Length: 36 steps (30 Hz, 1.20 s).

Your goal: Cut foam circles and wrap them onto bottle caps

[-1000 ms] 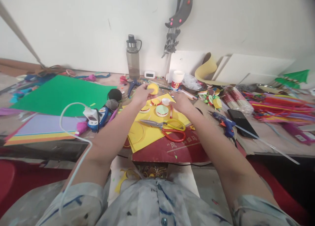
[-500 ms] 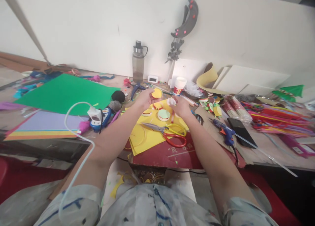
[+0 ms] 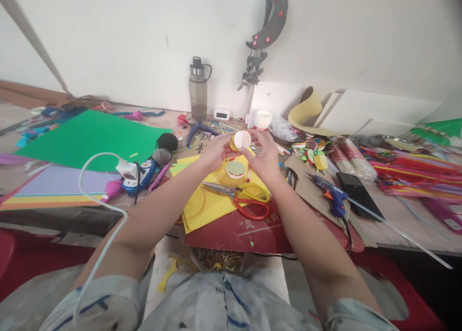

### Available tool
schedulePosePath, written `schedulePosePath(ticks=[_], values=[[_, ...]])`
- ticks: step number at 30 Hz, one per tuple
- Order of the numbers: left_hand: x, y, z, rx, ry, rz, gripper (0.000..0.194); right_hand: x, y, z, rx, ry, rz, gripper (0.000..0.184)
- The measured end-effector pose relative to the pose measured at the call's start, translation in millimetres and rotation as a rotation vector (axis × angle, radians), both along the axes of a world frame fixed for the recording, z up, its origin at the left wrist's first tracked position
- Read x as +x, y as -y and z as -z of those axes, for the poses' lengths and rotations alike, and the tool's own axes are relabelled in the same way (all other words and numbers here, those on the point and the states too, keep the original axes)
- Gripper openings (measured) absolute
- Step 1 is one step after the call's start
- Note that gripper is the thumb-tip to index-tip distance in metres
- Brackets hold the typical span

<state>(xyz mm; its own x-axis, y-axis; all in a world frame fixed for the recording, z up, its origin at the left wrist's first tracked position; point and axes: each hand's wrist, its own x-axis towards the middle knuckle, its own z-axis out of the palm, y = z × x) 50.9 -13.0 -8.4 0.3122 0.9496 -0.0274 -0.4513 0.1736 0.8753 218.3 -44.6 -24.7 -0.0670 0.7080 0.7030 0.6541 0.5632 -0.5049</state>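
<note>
My left hand (image 3: 217, 151) is closed on a small yellow disc (image 3: 232, 144), mostly hidden behind a white disc (image 3: 243, 140). The white disc is pinched by my right hand (image 3: 264, 154), its thumb at the lower edge. Both discs are held up close together; whether they touch, I cannot tell. Just below them a pale green-topped round piece with a white and red rim (image 3: 235, 170) rests on yellow sheets (image 3: 202, 210). Scissors with one yellow and one red handle (image 3: 249, 198) lie nearer to me, blades pointing left.
On the right lie a blue glue gun (image 3: 335, 198), a black phone (image 3: 360, 196) and colourful pipe cleaners (image 3: 415, 174). A water bottle (image 3: 198, 93) and a paper cup (image 3: 263, 119) stand at the back. Green card (image 3: 94, 138) and a white cable (image 3: 94, 156) are on the left.
My hands have come together, bringing the white disc in front of the yellow one. The white disc now faces me flat. The camera view has shifted slightly.
</note>
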Motion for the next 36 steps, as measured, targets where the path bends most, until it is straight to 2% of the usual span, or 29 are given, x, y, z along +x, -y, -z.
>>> schedulePosePath(ticks=[13,26,32,36], values=[[5,12,-9.1,-0.01,0.04,-0.043,0.01,1,-2,4.3,-0.013,0.079,0.021,0.05],[7,9,-3.7,0.042,0.016,-0.035,0.011,-1,-1,3.8,-0.023,0.042,0.03,0.047],[7,8,1.3,0.252,-0.065,0.026,0.038,-3,0,3.5,-0.045,-0.015,0.033,0.046],[8,8,2.2,0.279,-0.1,0.025,0.041,-4,1,3.6,-0.037,-0.004,0.043,0.043]])
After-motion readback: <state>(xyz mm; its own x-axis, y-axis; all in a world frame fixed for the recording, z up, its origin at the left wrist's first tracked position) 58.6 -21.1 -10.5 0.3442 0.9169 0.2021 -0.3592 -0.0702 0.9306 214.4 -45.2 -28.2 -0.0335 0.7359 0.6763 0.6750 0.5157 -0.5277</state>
